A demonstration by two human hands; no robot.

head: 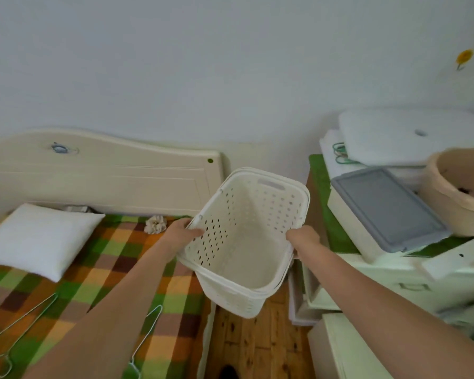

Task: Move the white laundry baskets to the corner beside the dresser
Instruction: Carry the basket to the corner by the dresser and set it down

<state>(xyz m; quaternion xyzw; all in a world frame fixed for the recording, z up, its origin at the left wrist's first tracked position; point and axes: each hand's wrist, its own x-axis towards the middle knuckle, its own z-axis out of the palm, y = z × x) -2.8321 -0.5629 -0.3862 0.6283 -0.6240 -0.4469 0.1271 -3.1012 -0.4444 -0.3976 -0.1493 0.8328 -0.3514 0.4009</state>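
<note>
A stack of white perforated laundry baskets (246,233), nested one inside another, hangs in the air over the gap between bed and dresser, tilted with the opening toward me. My left hand (182,231) grips the left rim. My right hand (303,237) grips the right rim. The white dresser (389,274) stands at the right, its drawers partly pulled out. The corner of floor beside it, behind the baskets, is hidden by them.
A bed with a checked blanket (99,272), a white pillow (39,239) and wire hangers (145,337) fills the left. On the dresser lie a grey lid (386,209), a beige tub (460,195) and white cushions (405,135). Wooden floor (257,346) runs between.
</note>
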